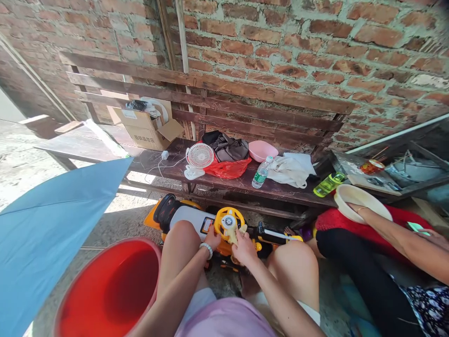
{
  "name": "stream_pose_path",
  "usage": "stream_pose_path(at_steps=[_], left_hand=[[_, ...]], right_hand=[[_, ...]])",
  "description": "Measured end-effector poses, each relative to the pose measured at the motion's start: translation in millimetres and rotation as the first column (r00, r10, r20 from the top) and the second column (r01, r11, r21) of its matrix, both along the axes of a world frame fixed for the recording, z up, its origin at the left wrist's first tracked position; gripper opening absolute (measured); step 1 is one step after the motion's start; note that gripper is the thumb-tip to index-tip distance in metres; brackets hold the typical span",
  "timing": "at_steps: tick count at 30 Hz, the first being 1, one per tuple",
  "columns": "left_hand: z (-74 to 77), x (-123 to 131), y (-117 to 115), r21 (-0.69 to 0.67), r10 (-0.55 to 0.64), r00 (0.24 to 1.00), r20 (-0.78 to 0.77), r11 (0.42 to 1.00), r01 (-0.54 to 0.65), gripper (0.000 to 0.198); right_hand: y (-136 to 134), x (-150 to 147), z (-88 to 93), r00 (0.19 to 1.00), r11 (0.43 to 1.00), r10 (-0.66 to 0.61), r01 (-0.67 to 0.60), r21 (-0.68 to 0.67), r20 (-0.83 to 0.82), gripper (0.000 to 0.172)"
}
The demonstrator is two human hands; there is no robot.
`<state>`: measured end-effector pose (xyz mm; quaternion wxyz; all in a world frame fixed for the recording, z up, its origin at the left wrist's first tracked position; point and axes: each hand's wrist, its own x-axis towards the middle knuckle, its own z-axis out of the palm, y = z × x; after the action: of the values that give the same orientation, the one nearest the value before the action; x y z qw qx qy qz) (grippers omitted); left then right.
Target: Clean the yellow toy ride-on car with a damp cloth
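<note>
A yellow toy steering wheel with a grey hub faces up between my knees, part of a yellow, white and black ride-on toy car. My left hand, a beaded bracelet at its wrist, is closed at the lower left of the wheel's rim. In my right hand is a pale yellow cloth, pressed against the lower part of the wheel. My fingers partly cover the rim there.
A red tub stands at my left below a blue umbrella. Ahead, a wooden bench carries a cardboard box, white fan and water bottle. At right, another person's hand reaches into a cream basin.
</note>
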<state>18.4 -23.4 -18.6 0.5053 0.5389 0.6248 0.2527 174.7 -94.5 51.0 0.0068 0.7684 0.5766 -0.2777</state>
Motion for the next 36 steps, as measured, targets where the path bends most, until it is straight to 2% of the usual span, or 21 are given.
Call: stream_pose_path(at_steps=[3, 5, 7, 9, 10, 11, 14, 17, 19, 21, 24, 28, 30, 32, 34, 36], left_hand=[[7.9, -0.9, -8.4, 0.037, -0.025, 0.989, -0.145, 0.999, 0.03, 0.078], [13.5, 0.4, -17.3, 0.154, -0.103, 0.937, -0.333, 0.975, 0.162, 0.085], [17.8, 3.8, -25.8, 0.215, -0.209, 0.833, -0.512, 0.907, 0.361, 0.085], [20.6, 8.4, -31.7, 0.171, -0.318, 0.733, -0.602, 0.845, 0.507, 0.086], [21.7, 10.8, -33.2, 0.127, -0.361, 0.69, -0.627, 0.827, 0.548, 0.086], [22.8, 12.9, -33.9, 0.081, -0.394, 0.655, -0.645, 0.817, 0.571, 0.088], [28.1, 16.9, -32.4, -0.023, -0.449, 0.592, -0.669, 0.809, 0.587, 0.092], [35.8, 18.4, -30.8, -0.077, -0.48, 0.561, -0.674, 0.802, 0.593, 0.098], [39.8, 18.9, -31.0, -0.091, -0.485, 0.548, -0.682, 0.799, 0.594, 0.103], [41.5, 18.9, -31.0, -0.1, -0.488, 0.535, -0.69, 0.796, 0.597, 0.108], [41.0, 17.4, -29.6, -0.124, -0.506, 0.503, -0.701, 0.781, 0.612, 0.111], [40.4, 14.1, -27.4, -0.142, -0.529, 0.472, -0.706, 0.758, 0.637, 0.113], [40.8, 13.4, -27.7, -0.127, -0.52, 0.485, -0.703, 0.762, 0.634, 0.114], [40.6, 13.5, -28.7, -0.098, -0.499, 0.511, -0.7, 0.776, 0.624, 0.113], [39.3, 14.0, -29.7, -0.073, -0.483, 0.538, -0.691, 0.787, 0.612, 0.114], [37.2, 14.6, -30.1, -0.053, -0.475, 0.565, -0.674, 0.795, 0.605, 0.115]], right_hand=[[-26.2, 10.9, -1.1, 0.986, 0.996, 0.072, -0.062, 0.069, -0.149, 0.069], [-34.6, 30.3, 1.5, 0.982, 0.976, 0.051, -0.011, 0.219, -0.181, 0.068], [-33.6, 56.0, 4.6, 0.988, 0.907, 0.002, 0.063, 0.416, -0.154, 0.069], [-25.6, 82.0, 5.2, 0.992, 0.825, -0.055, 0.111, 0.554, -0.116, 0.069], [-20.2, 93.1, 3.6, 0.991, 0.802, -0.084, 0.128, 0.583, -0.102, 0.068], [-14.5, 102.4, 0.3, 0.99, 0.8, -0.11, 0.144, 0.583, -0.093, 0.068], [-0.4, 118.9, -17.7, 0.981, 0.858, -0.148, 0.192, 0.477, -0.129, 0.067], [3.8, 128.9, -37.3, 0.968, 0.884, -0.114, 0.201, 0.422, -0.222, 0.07], [-1.2, 140.5, -44.1, 0.971, 0.892, -0.08, 0.171, 0.419, -0.226, 0.07], [-12.1, 158.6, -44.5, 0.989, 0.917, -0.061, 0.109, 0.383, -0.137, 0.068], [-33.9, 192.0, -37.8, 0.987, 0.962, -0.101, 0.064, 0.266, 0.127, 0.065], [-51.5, 217.8, -28.3, 0.886, 0.973, -0.23, 0.201, 0.113, 0.404, 0.061], [-50.4, 212.1, -24.9, 0.853, 0.96, -0.279, 0.263, 0.098, 0.442, 0.058], [-44.9, 194.3, -22.3, 0.85, 0.95, -0.31, 0.288, 0.117, 0.426, 0.055], [-37.8, 169.5, -21.5, 0.88, 0.955, -0.293, 0.25, 0.16, 0.373, 0.054], [-31.3, 145.7, -23.0, 0.932, 0.964, -0.211, 0.149, 0.218, 0.295, 0.058]])
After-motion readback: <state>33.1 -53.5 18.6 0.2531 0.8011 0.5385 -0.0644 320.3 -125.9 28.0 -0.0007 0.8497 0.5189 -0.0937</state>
